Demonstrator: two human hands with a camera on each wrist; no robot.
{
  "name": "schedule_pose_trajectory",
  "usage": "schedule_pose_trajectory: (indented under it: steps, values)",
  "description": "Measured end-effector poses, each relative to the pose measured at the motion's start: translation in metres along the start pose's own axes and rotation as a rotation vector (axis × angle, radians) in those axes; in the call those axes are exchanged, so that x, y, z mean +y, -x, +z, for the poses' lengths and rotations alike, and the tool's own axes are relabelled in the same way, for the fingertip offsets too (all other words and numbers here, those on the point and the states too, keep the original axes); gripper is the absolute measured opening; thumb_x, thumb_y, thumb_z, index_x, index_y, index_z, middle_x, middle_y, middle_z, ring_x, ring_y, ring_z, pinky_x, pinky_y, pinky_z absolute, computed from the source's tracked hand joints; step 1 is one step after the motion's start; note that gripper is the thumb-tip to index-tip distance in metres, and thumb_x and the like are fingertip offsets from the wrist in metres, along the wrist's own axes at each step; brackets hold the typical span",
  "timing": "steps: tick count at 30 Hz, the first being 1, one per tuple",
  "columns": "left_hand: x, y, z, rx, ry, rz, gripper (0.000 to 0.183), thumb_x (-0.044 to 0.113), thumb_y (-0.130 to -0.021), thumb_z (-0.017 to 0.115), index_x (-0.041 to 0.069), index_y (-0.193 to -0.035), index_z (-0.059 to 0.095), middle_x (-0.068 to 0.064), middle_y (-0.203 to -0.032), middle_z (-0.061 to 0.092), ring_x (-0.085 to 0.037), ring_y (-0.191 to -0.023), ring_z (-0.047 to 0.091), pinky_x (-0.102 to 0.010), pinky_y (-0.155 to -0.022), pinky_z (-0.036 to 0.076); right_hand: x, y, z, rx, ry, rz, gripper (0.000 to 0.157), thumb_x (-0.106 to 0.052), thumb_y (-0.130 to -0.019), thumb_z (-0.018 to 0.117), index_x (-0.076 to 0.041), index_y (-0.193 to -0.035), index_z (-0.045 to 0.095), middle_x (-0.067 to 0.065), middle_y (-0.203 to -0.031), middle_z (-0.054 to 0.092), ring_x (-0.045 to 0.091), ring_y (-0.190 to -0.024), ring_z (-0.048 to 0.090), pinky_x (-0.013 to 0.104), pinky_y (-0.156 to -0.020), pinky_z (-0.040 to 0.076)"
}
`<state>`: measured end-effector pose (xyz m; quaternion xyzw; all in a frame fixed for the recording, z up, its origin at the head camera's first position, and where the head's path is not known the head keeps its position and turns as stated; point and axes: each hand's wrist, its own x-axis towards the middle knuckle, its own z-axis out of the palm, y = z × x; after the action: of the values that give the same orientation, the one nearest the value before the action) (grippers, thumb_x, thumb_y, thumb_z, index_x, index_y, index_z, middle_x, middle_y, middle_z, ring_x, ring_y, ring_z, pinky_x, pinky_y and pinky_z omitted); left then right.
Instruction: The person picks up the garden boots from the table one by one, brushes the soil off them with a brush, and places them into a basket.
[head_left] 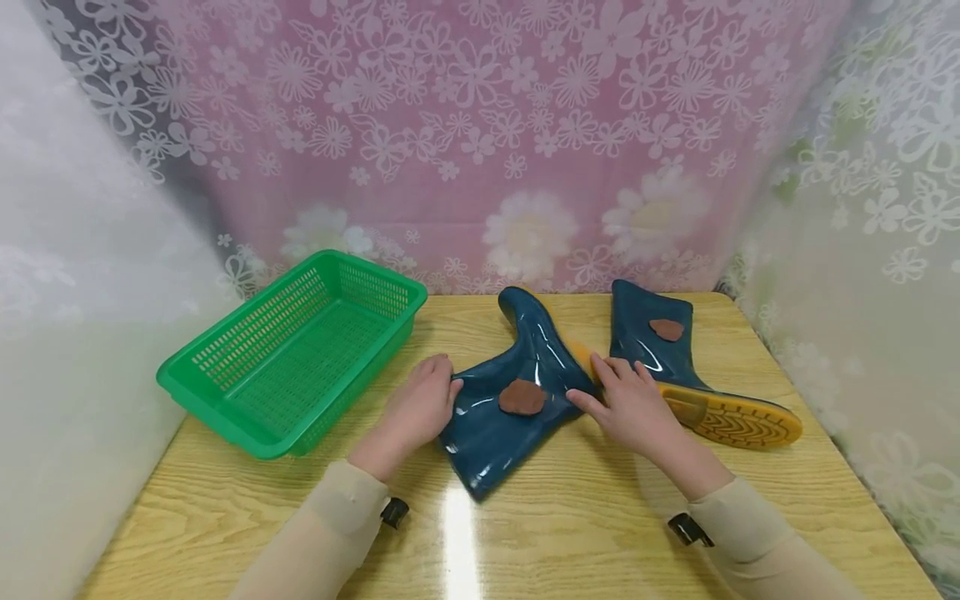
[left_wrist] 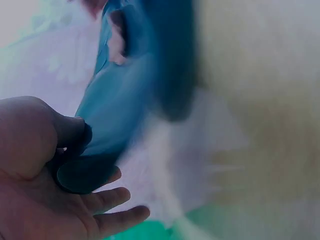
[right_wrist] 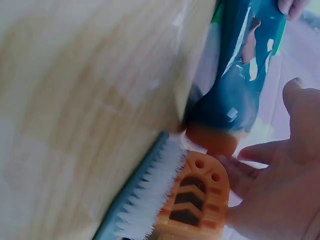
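A dark blue rubber boot (head_left: 551, 342) lies on its side on the table, its toe pointing to the back and its shaft toward the front left. A brown patch (head_left: 522, 397) sits on the shaft. My left hand (head_left: 422, 400) pinches the edge of the shaft between thumb and fingers, as the left wrist view also shows. At the heel, my right hand (head_left: 630, 404) has its fingers extended, fingertips right at the orange sole. Close under that hand, the right wrist view shows a white-bristled brush (right_wrist: 150, 195), hidden in the head view.
A second blue boot (head_left: 652, 350) lies at the right, its yellow-orange sole (head_left: 738, 417) facing front, with another brown patch (head_left: 666, 330). A green plastic basket (head_left: 360, 367) stands at the left. Flowered curtains (head_left: 480, 150) enclose the wooden table (head_left: 525, 542).
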<state>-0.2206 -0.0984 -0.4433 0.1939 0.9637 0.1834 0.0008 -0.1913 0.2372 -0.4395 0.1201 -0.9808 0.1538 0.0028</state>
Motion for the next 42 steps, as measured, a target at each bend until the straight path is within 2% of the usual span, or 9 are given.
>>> schedule_pose_trajectory:
  steps: [3,5,10,14,17,24,28,34,42]
  values:
    - [-0.004,-0.002,-0.010,0.045,-0.010,-0.033,0.023,0.024,-0.118,0.057,0.002,-0.110,0.058,-0.016,-0.113,0.060,-0.034,-0.105,0.059,-0.050,-0.093,0.054,-0.001,0.002,0.004,-0.004,-0.009,-0.013,0.090,-0.059,-0.111,0.060,0.006,-0.169,0.036,0.032,-0.160,0.049,0.054,-0.152,0.041,0.072,-0.129,0.011]
    - [-0.007,-0.004,-0.014,0.044,-0.020,-0.038,0.024,0.025,-0.117,0.059,0.002,-0.111,0.059,-0.016,-0.113,0.060,-0.035,-0.105,0.059,-0.050,-0.092,0.053,-0.002,0.005,0.006,-0.004,-0.012,-0.018,0.091,-0.060,-0.110,0.060,0.005,-0.169,0.036,0.032,-0.159,0.049,0.054,-0.151,0.042,0.073,-0.129,0.010]
    - [-0.018,-0.015,-0.007,0.039,-0.029,-0.016,0.024,0.025,-0.118,0.057,0.002,-0.110,0.058,-0.020,-0.120,0.062,-0.040,-0.113,0.059,-0.053,-0.095,0.052,-0.006,0.015,0.009,0.020,-0.008,-0.016,0.088,-0.057,-0.110,0.063,0.006,-0.167,0.040,0.032,-0.155,0.052,0.053,-0.148,0.046,0.074,-0.128,0.012]
    - [-0.027,-0.024,0.001,0.071,-0.066,-0.044,0.024,0.026,-0.118,0.057,0.003,-0.111,0.057,-0.020,-0.123,0.063,-0.041,-0.113,0.061,-0.054,-0.096,0.054,-0.017,0.029,0.013,0.017,-0.041,-0.031,0.086,-0.056,-0.109,0.064,0.006,-0.165,0.044,0.030,-0.154,0.053,0.056,-0.148,0.046,0.075,-0.127,0.014]
    - [-0.027,-0.031,0.000,0.089,-0.089,-0.061,0.021,0.025,-0.118,0.059,0.004,-0.115,0.060,-0.020,-0.130,0.064,-0.042,-0.118,0.061,-0.055,-0.100,0.054,-0.027,0.040,0.016,0.018,-0.062,-0.043,0.084,-0.056,-0.109,0.066,0.004,-0.164,0.048,0.028,-0.152,0.055,0.058,-0.148,0.045,0.076,-0.127,0.016]
    - [-0.030,-0.050,0.001,0.108,-0.121,-0.064,0.023,0.029,-0.117,0.059,0.008,-0.126,0.066,-0.018,-0.144,0.062,-0.039,-0.131,0.059,-0.053,-0.110,0.051,-0.042,0.055,0.017,0.038,-0.054,-0.080,0.075,-0.047,-0.108,0.072,0.001,-0.162,0.053,0.018,-0.140,0.063,0.043,-0.136,0.062,0.075,-0.127,0.016]
    - [-0.031,-0.057,0.007,0.128,-0.133,-0.081,0.027,0.030,-0.118,0.059,0.008,-0.132,0.067,-0.018,-0.147,0.061,-0.039,-0.135,0.059,-0.053,-0.113,0.051,-0.040,0.053,0.013,0.098,0.019,-0.116,0.070,-0.047,-0.109,0.069,-0.001,-0.160,0.057,0.016,-0.137,0.067,0.039,-0.131,0.065,0.076,-0.123,0.023]
    - [-0.028,-0.055,0.015,0.150,-0.143,-0.091,0.031,0.026,-0.117,0.060,0.006,-0.140,0.064,-0.019,-0.149,0.060,-0.043,-0.142,0.055,-0.056,-0.112,0.052,-0.034,0.037,0.006,0.192,0.129,-0.175,0.073,-0.051,-0.108,0.069,-0.003,-0.161,0.056,0.019,-0.153,0.060,0.044,-0.141,0.057,0.073,-0.124,0.028]
    - [-0.013,-0.027,0.008,0.135,-0.122,-0.099,0.052,0.035,-0.117,0.060,0.010,-0.162,0.053,-0.021,-0.166,0.048,-0.045,-0.156,0.040,-0.066,-0.118,0.044,-0.037,0.004,0.007,0.150,0.176,-0.206,0.080,-0.054,-0.109,0.064,-0.007,-0.171,0.042,0.017,-0.176,0.037,0.043,-0.164,0.028,0.071,-0.130,0.018]
